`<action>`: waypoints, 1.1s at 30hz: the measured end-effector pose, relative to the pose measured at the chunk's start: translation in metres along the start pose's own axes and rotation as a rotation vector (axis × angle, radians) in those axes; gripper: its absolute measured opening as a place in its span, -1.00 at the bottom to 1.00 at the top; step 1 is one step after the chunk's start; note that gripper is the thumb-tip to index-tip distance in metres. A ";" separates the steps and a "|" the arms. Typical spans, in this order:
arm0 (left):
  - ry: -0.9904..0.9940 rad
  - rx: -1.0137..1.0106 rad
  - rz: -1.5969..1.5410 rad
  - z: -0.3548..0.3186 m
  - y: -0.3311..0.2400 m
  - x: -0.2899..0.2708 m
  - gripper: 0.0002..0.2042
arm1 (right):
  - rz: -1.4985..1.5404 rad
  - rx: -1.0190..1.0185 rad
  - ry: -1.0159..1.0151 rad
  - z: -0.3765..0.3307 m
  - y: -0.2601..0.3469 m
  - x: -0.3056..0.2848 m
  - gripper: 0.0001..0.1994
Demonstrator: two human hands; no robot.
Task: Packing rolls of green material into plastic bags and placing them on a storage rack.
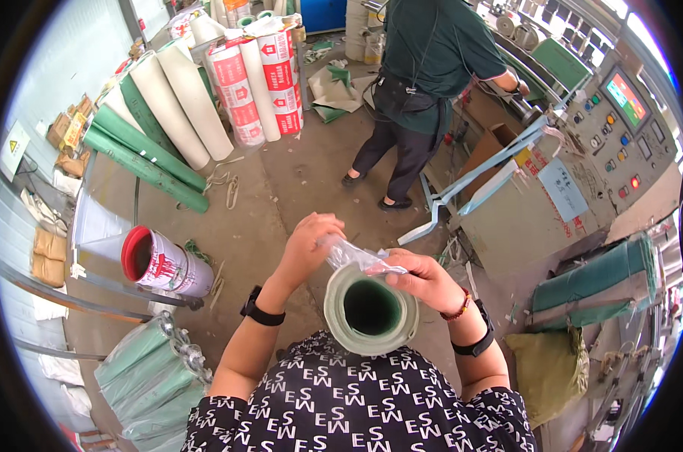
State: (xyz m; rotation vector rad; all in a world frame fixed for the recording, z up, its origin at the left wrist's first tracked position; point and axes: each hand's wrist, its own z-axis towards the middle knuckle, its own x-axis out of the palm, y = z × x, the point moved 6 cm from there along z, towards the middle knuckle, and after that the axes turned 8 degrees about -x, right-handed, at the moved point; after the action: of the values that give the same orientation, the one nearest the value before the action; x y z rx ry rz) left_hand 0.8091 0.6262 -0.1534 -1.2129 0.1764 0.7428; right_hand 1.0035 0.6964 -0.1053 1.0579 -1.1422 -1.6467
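An upright roll of green sheet material, seen end-on with its hollow middle facing up, stands close against my body. Just beyond its top rim, clear plastic film stretches between my two hands. My left hand is closed on the film's left end, its fingers bent over it. With thumb and fingers pinched, my right hand grips the film's right end near the rim of the roll. The lower part of the roll is hidden below its rim.
Tall rolls lean at the far left beside red-and-white wrapped rolls. A white bucket and plastic-wrapped green rolls are on my left. Ahead, a co-worker stands at a machine. A control panel and olive sack are on the right.
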 end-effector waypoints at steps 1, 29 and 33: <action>0.009 0.002 -0.005 -0.011 0.002 -0.003 -0.84 | -0.001 0.005 -0.010 -0.007 0.002 0.000 -0.76; 0.362 -0.806 0.378 -0.282 0.364 0.102 -0.70 | -1.133 0.540 0.581 -0.013 -0.413 0.134 -0.74; 0.472 -0.906 0.357 -0.289 0.431 0.104 -0.71 | -1.090 0.623 0.751 0.009 -0.488 0.156 -0.72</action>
State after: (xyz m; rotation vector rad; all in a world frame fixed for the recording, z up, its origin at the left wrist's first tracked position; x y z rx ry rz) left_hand 0.7020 0.4771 -0.6501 -2.2600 0.4875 0.8628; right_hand 0.8666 0.6610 -0.5977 2.7481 -0.5294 -1.3175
